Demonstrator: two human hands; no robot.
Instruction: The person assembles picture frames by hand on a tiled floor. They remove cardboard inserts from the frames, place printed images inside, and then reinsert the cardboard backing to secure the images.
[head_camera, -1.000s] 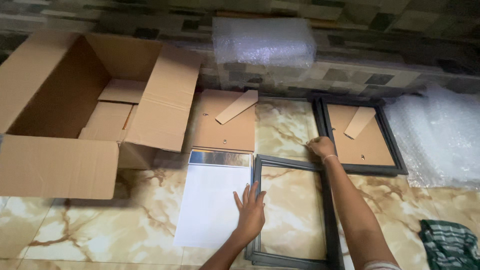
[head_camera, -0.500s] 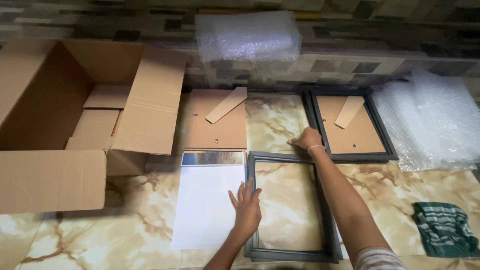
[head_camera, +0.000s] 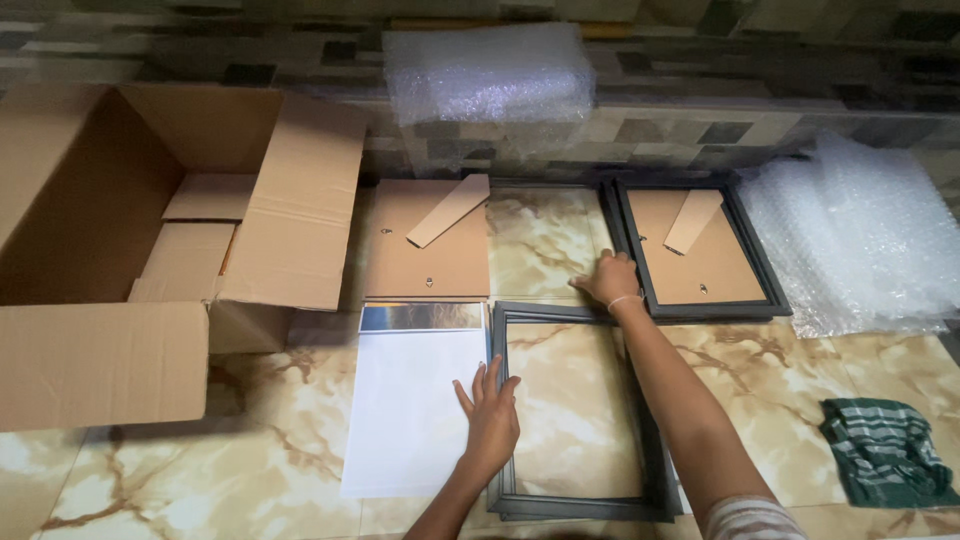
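An empty dark grey picture frame (head_camera: 580, 505) lies flat on the marble floor in front of me. My left hand (head_camera: 490, 420) rests flat on its left rail, fingers spread, partly over a white sheet (head_camera: 405, 410). My right hand (head_camera: 610, 280) touches the frame's top right corner, fingers bent on the rail. Just beyond that hand lies a second dark frame (head_camera: 700, 250) face down, with a brown backing board and stand. A loose brown backing board (head_camera: 425, 240) with a stand lies to the left of it, above a shiny glass pane (head_camera: 420, 316).
A large open cardboard box (head_camera: 150, 250) lies on its side at the left. Bubble wrap (head_camera: 860, 235) is heaped at the right, and another wad (head_camera: 490, 75) sits on the tiled ledge behind. A green striped cloth (head_camera: 885, 450) lies at the lower right.
My right hand has slid a little left along the frame's top rail. The view has shifted slightly; my left hand stays on the left rail.
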